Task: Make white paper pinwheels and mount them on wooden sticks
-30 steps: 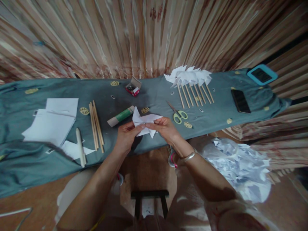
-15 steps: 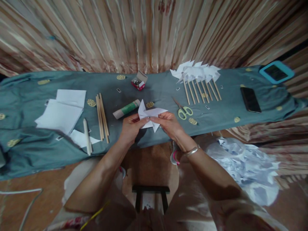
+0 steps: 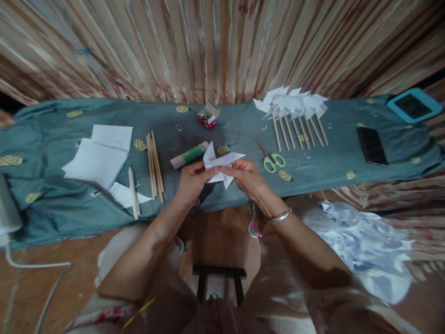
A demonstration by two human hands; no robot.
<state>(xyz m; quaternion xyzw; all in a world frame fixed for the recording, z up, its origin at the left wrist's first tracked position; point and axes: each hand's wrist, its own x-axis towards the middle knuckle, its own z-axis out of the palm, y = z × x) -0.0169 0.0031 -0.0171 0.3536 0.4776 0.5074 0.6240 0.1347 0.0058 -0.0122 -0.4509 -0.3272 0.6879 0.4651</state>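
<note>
A white paper pinwheel (image 3: 225,159) is held above the near edge of the cloth-covered table. My left hand (image 3: 193,180) grips its left side, thumb on the front near the centre. From the right, my right hand (image 3: 247,178) pinches it too, and both thumbs almost meet at a small dark spot in the middle. Just beyond my left hand lies a green and beige glue stick (image 3: 189,155). Scissors (image 3: 271,158) with light green handles rest to the right of my right hand. Behind the pinwheel stands a small open red box (image 3: 207,119) with shiny metal bits inside.
Left are white paper sheets (image 3: 99,160), wooden sticks (image 3: 155,167) and a white pen-like tool (image 3: 133,192). Finished pinwheels on sticks (image 3: 295,104) lie back right, with a black phone (image 3: 371,146) and blue-framed tablet (image 3: 413,105) beyond. A bag of paper scraps (image 3: 361,246) sits below right.
The view has shifted a little, so the table's things appear further right. Both hands still grip the pinwheel, which is turned slightly.
</note>
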